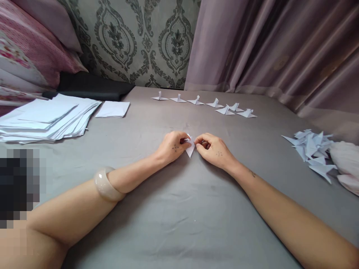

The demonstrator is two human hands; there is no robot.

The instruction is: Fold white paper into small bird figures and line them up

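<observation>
A small white folded paper (pixel 190 150) with a pointed lower end is between my hands at the middle of the grey cloth. My left hand (pixel 173 145) pinches its left side between thumb and fingers. On the other side, the fingers of my right hand (pixel 215 149) are closed at the paper's right edge. My fingers cover part of the upper folds. Beyond my hands, several folded paper birds (pixel 198 100) stand in a loose row, with a few toward the right set closer together.
A large stack of white sheets (pixel 50 116) lies at the left, beside a smaller pile of paper squares (pixel 113 109). Several folded paper pieces (pixel 312 145) are heaped at the right, against a pale bunched cloth (pixel 346 160). Purple curtains (pixel 252 45) hang behind the grey surface (pixel 179 224).
</observation>
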